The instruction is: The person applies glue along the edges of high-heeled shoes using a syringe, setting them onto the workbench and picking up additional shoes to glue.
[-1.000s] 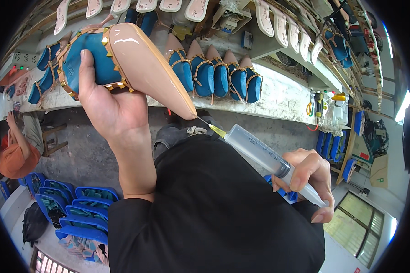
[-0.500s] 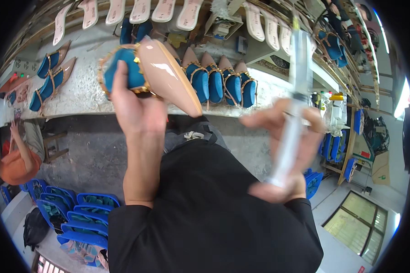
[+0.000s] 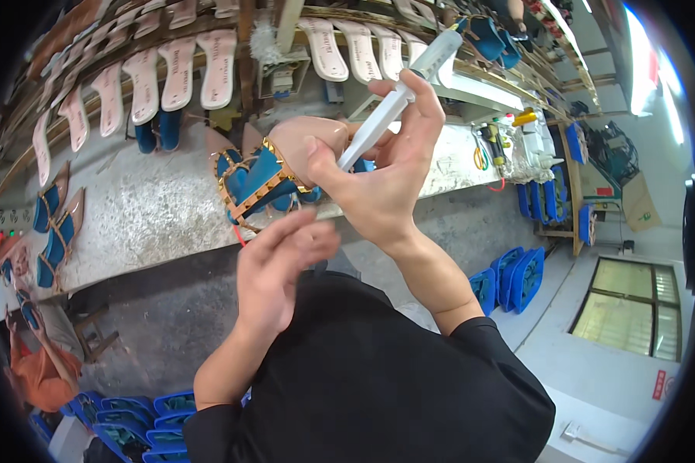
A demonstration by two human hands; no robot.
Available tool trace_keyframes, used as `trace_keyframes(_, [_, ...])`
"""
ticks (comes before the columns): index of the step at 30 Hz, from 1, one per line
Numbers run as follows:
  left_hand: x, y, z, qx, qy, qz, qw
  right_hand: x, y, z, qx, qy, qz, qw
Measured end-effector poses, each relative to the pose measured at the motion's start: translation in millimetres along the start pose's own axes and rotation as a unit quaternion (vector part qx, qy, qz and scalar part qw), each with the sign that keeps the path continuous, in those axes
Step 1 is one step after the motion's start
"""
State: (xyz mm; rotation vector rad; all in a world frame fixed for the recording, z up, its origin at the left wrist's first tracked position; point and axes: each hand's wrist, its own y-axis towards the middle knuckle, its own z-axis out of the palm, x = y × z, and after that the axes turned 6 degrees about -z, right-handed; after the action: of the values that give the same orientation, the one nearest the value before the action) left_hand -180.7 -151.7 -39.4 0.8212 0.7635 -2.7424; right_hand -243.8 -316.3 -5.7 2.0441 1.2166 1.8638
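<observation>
My right hand [image 3: 390, 181] is closed around a large clear plastic syringe [image 3: 378, 123], whose yellowish tip points up and away to the right. Its thumb also presses on the toe of a glossy nude-pink pointed shoe [image 3: 292, 139], keeping the shoe up over the bench. Blue lining and gold-studded straps on that shoe face left. Just below the shoe, my left hand [image 3: 274, 258] is empty, its fingers apart and partly blurred. Behind the held shoe, more shoes of this kind are mostly hidden.
A worn pale workbench [image 3: 150, 201] runs across in front of me. Pink insoles [image 3: 216, 69] hang along the rack above it. Two strapped shoes [image 3: 58, 231] lie at the left. Blue bins [image 3: 123, 420] stand lower left. A co-worker in orange [image 3: 46, 378] is at far left.
The shoe has passed from my left hand to my right and turned over, toe now to the right. My left hand has let go and dropped lower. The view has swung right.
</observation>
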Motion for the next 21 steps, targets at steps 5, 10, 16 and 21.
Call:
trace_keyframes(5, [-22, 23, 11, -0.089, 0.601, 0.492, 0.623, 8, -1, -7, 0.013, -0.020, 0.014, 1.000])
trace_keyframes(10, [-11, 49, 3, -0.071, 0.649, 0.420, 0.630, 14, -2, 0, 0.017, -0.014, 0.009, 1.000])
trace_keyframes(16, [-46, 38, 2, -0.023, 0.562, 0.383, 0.733, 20, 23, -37, 0.158, 0.110, -0.073, 0.979])
trace_keyframes(21, [-84, 12, 5, 0.024, 0.498, 0.325, 0.803, 69, 17, -89, 0.312, 0.219, -0.058, 0.923])
